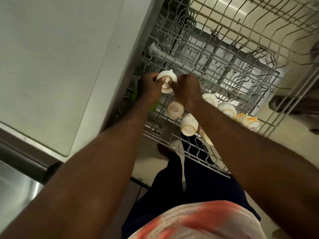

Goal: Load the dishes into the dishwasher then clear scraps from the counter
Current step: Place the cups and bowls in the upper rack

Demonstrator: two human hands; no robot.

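A pulled-out grey wire dishwasher rack (215, 54) fills the upper right of the head view. Both my hands hold one upside-down white cup (166, 78) at the rack's near left corner. My left hand (150, 87) grips its left side and my right hand (187, 89) pinches its right side and base. Below it, two more white cups (174, 110) (189, 125) stand upside down in the rack. Further right, several cups (227, 109) lie in a row, the last ones with orange marks (248, 120).
A pale counter top (51, 66) lies to the left, with a steel sink (15, 183) at the lower left. A green object (135, 95) shows partly behind my left wrist. A second wire rack (284, 23) runs along the upper right. My legs stand under the rack's front edge.
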